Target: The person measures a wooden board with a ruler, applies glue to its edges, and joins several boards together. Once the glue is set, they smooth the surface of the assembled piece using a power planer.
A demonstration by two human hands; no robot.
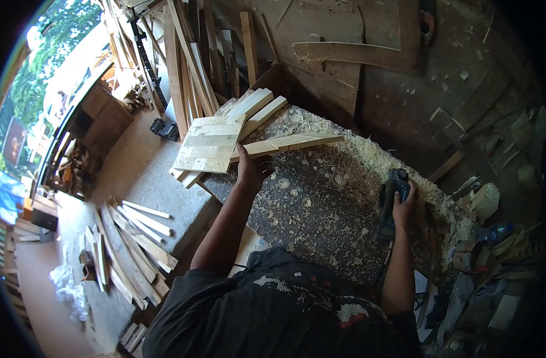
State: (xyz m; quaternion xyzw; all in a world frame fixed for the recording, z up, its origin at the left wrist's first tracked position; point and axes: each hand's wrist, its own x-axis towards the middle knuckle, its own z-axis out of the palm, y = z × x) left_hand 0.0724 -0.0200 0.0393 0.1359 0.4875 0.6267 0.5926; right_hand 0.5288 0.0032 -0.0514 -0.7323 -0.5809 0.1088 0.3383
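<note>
My left hand [253, 169] is closed on the near end of a long wooden piece [297, 142], which lies across the workbench [297, 209] and points right. Just left of that hand is a square panel of joined pale boards [208, 144], resting on other lengths of wood. Two pale wooden pieces [262, 108] stick out behind the panel. At the right of the bench, my right hand [404, 201] is wrapped round a dark power tool [387, 206] with a cord trailing toward me. The tool's underside is hidden.
Wood shavings [368, 156] cover the bench, thickest along its far edge. Tall planks [176, 65] lean at the back left. Long strips [133, 250] lie at the lower left. A plastic bottle [495, 232] and clutter are at the right.
</note>
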